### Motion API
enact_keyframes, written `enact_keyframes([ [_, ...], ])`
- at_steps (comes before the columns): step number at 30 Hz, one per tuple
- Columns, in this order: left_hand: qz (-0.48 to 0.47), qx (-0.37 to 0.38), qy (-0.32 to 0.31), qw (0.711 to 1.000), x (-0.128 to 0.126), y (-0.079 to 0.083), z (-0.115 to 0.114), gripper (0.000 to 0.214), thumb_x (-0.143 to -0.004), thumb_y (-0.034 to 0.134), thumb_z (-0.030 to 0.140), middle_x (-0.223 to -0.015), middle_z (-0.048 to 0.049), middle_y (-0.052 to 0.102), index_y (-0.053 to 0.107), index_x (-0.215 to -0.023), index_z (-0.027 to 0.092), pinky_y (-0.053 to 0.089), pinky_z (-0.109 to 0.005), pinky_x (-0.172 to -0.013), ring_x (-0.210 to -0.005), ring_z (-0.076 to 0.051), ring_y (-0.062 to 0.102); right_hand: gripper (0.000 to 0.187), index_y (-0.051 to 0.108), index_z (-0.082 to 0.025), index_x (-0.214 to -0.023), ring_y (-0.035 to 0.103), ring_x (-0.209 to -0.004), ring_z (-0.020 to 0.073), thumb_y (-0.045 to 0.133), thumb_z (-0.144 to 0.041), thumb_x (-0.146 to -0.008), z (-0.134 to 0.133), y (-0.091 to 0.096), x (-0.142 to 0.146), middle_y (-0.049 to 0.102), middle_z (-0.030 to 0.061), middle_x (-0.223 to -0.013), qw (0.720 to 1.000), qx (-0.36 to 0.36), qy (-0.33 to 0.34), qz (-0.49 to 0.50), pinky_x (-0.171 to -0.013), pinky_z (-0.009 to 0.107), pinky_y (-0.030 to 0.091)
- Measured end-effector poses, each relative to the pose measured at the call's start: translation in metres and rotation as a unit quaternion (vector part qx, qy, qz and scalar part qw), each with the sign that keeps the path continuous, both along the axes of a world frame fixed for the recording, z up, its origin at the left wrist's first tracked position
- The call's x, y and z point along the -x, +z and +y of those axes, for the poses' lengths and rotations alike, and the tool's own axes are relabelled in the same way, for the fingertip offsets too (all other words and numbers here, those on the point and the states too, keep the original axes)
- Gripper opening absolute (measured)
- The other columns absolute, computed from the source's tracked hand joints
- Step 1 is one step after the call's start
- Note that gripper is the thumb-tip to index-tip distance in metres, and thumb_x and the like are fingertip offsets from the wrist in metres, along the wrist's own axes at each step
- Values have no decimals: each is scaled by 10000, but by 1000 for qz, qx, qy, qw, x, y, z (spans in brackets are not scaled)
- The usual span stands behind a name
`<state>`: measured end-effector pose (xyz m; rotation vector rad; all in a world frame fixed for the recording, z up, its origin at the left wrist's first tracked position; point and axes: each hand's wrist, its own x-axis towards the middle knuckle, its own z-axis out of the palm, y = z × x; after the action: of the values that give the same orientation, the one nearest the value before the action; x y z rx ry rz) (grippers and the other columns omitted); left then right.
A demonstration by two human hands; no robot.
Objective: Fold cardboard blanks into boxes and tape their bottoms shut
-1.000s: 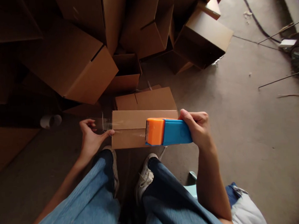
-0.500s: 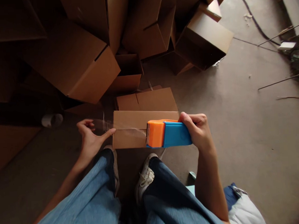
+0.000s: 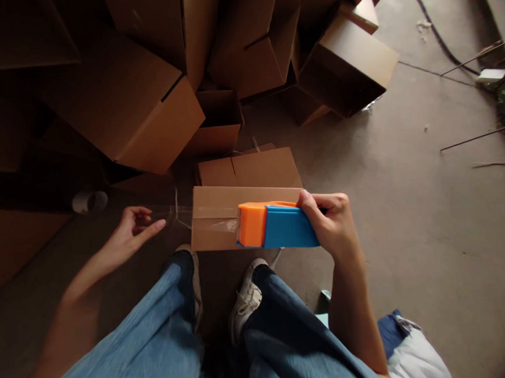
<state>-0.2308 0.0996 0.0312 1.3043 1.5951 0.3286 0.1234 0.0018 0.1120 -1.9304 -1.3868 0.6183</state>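
My right hand [image 3: 330, 221] is wrapped round the back end of a blue and orange tape dispenser [image 3: 290, 225], whose orange front rests over a small closed cardboard box [image 3: 210, 198]. Clear tape [image 3: 227, 226] lies along the box's middle seam, wrinkled just ahead of the dispenser. Past the box's left end a strip of clear tape sticks out, faint to see. Off that strip's end is my left hand [image 3: 138, 231], thumb and fingers apart; whether a fingertip still touches the tape is hard to see.
Flattened cardboard [image 3: 260, 167] lies just behind the small box. Large open cartons [image 3: 146, 104] are heaped beyond it. A tape roll [image 3: 89, 202] is on the floor at left. Thin rods and a cable [image 3: 430, 22] are at right, and clothing [image 3: 413, 350] lies by my right leg.
My left hand has drawn back leftward from the box's end, its thumb off the box. The tape dispenser in my right hand has shifted slightly left along the box.
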Motion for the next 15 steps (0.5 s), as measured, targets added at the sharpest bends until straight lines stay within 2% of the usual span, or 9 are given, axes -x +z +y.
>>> enact_keyframes([
  [6, 64, 9, 65, 996, -17, 10, -1, 752, -442, 663, 712, -1003, -31, 470, 413, -975, 244, 429, -453, -976, -990, -250, 521, 496, 295, -206, -502, 222, -493, 77, 468, -405, -922, 6, 5, 14, 200, -39, -549, 998, 23, -3, -60, -486, 262, 188],
  [9, 85, -6, 77, 993, -18, 12, 1, 743, -439, 645, 736, -998, -33, 466, 422, -950, 245, 437, -437, -954, -990, -249, 515, 501, 329, -202, -492, 235, -501, 85, 463, -414, -926, 9, 7, 20, 224, -38, -532, 996, 40, -6, -84, -497, 266, 197],
  [12, 110, -26, 75, 991, -13, 7, 4, 725, -450, 651, 746, -975, -26, 472, 435, -925, 243, 445, -423, -919, -960, -243, 528, 518, 386, -196, -473, 264, -488, 90, 462, -422, -933, 12, 10, 24, 304, -34, -486, 993, 53, -3, -103, -505, 272, 214],
  [15, 138, -34, 63, 988, -1, -4, 7, 705, -507, 644, 781, -916, -10, 499, 465, -914, 235, 447, -414, -870, -882, -231, 545, 534, 516, -184, -483, 386, -483, 96, 468, -443, -947, 14, 12, 30, 463, -10, -482, 989, 63, 4, -133, -528, 271, 254],
])
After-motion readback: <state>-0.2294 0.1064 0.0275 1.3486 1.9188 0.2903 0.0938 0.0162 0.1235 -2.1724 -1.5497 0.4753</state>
